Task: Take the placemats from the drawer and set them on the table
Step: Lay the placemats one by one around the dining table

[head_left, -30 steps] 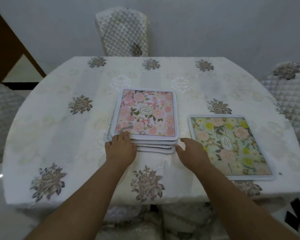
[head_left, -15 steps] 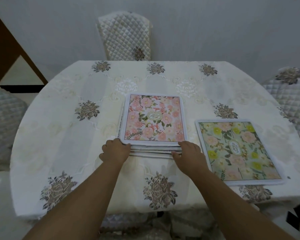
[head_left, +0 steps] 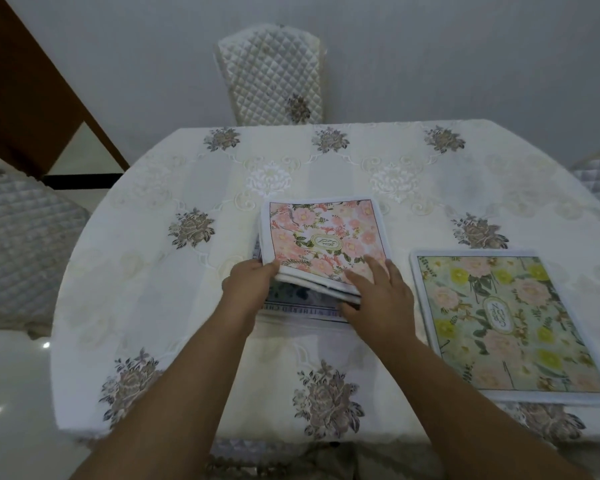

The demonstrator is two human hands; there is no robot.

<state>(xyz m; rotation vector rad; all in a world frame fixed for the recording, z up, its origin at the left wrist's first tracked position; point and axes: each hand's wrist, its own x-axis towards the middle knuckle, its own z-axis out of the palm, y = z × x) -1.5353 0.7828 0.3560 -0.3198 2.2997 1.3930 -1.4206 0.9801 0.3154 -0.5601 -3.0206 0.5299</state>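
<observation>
At the centre of the frame, a stack of placemats (head_left: 323,237) topped with pink flowers sits tilted, its near edge up off a blue-printed placemat (head_left: 291,301) lying flat on the bench (head_left: 153,306). The left hand (head_left: 248,285) grips the stack's lower left corner, fingers curled under it. The right hand (head_left: 381,299) pinches the lower right corner, fingers spread flat on top and thumb below. A yellow-flowered placemat (head_left: 506,323) lies flat at the right, apart from the stack. A quilted chair (head_left: 271,71) stands beyond the bench at the upper centre.

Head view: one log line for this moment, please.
left hand: grips pink placemat stack | right hand: pinches same stack | yellow placemat: flat on table
</observation>
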